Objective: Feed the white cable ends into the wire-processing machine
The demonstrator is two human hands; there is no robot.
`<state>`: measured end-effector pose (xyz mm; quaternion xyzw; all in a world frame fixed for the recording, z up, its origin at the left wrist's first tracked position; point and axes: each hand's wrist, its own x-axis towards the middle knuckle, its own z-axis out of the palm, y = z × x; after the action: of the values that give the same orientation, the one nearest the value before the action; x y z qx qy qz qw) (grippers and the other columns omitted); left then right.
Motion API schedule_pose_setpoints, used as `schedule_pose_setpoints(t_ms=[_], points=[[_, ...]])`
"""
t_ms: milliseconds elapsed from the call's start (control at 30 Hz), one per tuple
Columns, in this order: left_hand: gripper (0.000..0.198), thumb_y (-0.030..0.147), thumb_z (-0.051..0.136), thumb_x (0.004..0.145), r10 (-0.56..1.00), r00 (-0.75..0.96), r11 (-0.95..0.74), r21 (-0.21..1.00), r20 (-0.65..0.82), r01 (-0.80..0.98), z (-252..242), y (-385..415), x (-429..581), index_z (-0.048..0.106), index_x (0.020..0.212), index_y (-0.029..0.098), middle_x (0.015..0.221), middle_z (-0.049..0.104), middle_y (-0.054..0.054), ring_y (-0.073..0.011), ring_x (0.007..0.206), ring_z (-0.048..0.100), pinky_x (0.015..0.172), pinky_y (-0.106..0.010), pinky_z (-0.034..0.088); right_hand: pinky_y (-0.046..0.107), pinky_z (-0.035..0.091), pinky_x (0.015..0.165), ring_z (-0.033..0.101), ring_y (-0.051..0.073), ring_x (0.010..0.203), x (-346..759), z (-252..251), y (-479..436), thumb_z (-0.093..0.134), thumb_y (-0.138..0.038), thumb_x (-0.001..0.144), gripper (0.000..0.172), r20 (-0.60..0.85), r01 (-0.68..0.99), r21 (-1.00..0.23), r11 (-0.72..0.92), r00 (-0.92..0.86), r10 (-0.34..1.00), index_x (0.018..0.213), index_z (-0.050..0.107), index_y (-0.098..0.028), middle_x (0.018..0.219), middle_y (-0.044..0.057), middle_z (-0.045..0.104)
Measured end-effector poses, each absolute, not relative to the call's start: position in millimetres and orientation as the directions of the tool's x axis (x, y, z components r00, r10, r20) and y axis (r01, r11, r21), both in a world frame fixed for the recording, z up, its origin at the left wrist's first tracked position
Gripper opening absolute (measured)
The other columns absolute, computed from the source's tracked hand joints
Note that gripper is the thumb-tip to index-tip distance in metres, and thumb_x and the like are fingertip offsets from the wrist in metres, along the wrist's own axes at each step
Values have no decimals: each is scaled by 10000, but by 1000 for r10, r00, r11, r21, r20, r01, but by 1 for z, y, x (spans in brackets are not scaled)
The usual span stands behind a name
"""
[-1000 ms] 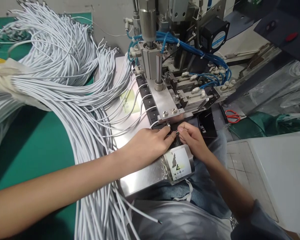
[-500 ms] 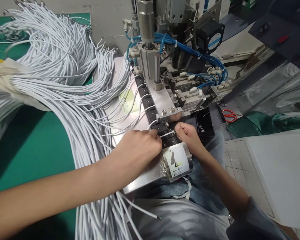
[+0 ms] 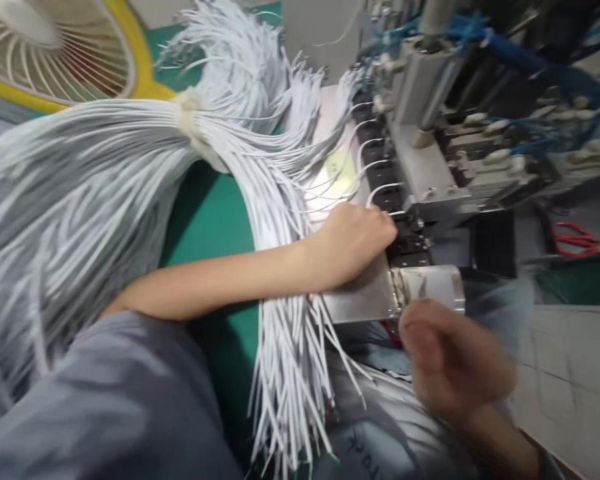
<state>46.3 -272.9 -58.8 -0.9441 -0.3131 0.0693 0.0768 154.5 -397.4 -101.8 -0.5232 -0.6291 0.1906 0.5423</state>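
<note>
My left hand (image 3: pixel 357 241) is closed at the black fixture strip (image 3: pixel 383 177), its fingers pinched around a white cable (image 3: pixel 396 213) whose end lies toward the machine. Several other white cables curve into the strip's slots above it. Away from the strip, my right hand (image 3: pixel 453 357) is raised near the clear-taped, labelled metal piece (image 3: pixel 433 283). Its fingers are curled and blurred, and whether anything is between them cannot be made out. Beneath my left forearm hangs a thick bundle of white cables (image 3: pixel 285 360) with loose cut ends.
A machine with a metal cylinder (image 3: pixel 420 87) and blue tubes (image 3: pixel 520 53) stands right of the strip. Red-handled scissors (image 3: pixel 577 240) lie at the right. A yellow fan (image 3: pixel 143 53) is at the upper left, beside tied cables on a green mat (image 3: pixel 213 223).
The view has swung left, bringing in the fan and more cables. My right hand has left the strip and moved down toward my body. My left hand stays at the strip.
</note>
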Motion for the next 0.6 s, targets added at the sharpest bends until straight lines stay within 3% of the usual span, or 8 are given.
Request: schedule_pose_setpoints(t_ms=[100,233,400,600], points=[[248,65,439,815,596,799,-799,-165,-84,579,-61,-267,42,659,929,82,666,619,-97,-198,643,614,507,-272,323,223,431,567,560,107,587,119,-106,-393,518,-120,824,96,431,473,-765,437,-127,893,827,587,-188,673,-5,614],[219,81,480,797,577,817,-811,-129,-19,570,-64,-259,39,671,902,107,677,635,-90,-190,651,620,516,-266,334,269,408,566,576,151,592,93,-118,-368,519,-221,825,115,183,573,-790,219,-120,976,862,612,-166,695,39,639],[213,71,493,791,575,818,-815,-100,-16,571,-65,-256,39,680,885,108,727,657,-107,-203,704,633,540,-271,371,283,356,566,549,153,530,90,-117,-360,502,-184,784,118,89,639,-756,139,-110,990,730,606,-172,562,15,591],[234,57,498,794,582,813,-812,-69,-19,580,-65,-254,39,671,939,117,798,674,-101,-200,754,642,593,-276,404,299,273,527,506,163,521,85,-108,-355,472,-169,747,144,43,771,-616,158,-167,985,763,615,-159,623,52,600]])
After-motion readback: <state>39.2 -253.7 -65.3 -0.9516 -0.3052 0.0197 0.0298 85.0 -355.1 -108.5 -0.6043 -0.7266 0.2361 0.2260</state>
